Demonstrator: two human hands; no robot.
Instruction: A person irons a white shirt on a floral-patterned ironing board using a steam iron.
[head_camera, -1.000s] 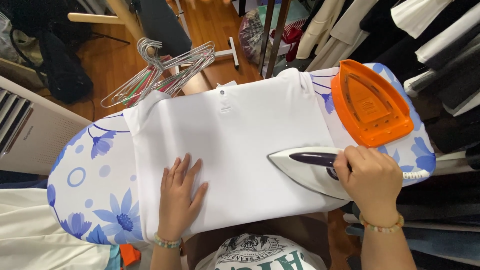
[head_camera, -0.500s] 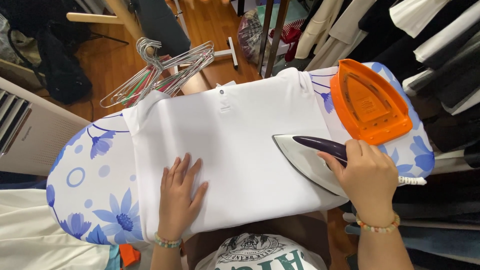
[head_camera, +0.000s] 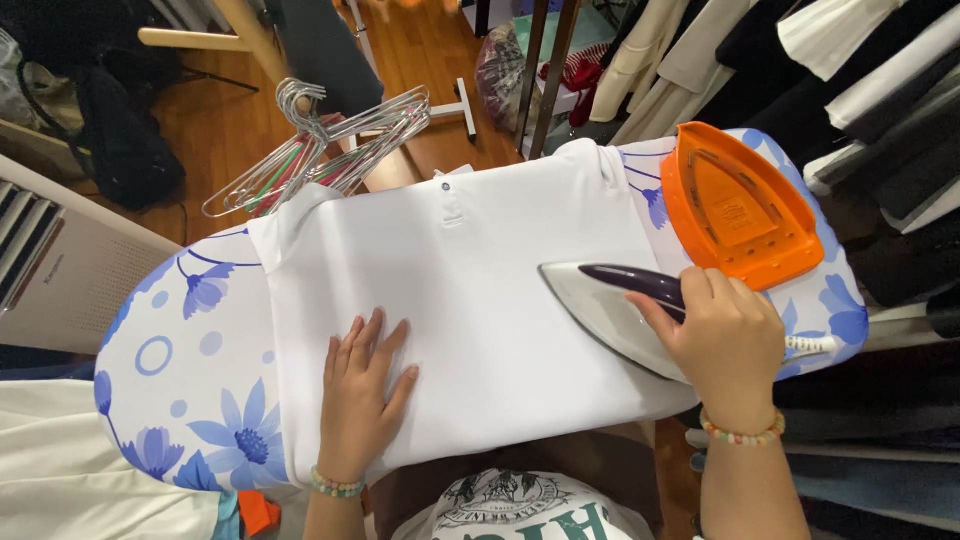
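a left hand (head_camera: 358, 400) lies flat, fingers spread, holding nothing, pinning a white garment (head_camera: 470, 300) on a floral ironing board (head_camera: 180, 350); beyond its fingertips the cloth looks smooth, while the right hand (head_camera: 725, 345) grips an iron (head_camera: 620, 310) resting on the garment's right end, beside an orange iron rest (head_camera: 740, 205).

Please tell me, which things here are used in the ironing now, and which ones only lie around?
In use:
left hand, flat on the white garment
right hand, gripping the iron
ironing board under the garment

Lying about:
orange iron rest on the board's end
wire hangers
hanging clothes
wooden floor
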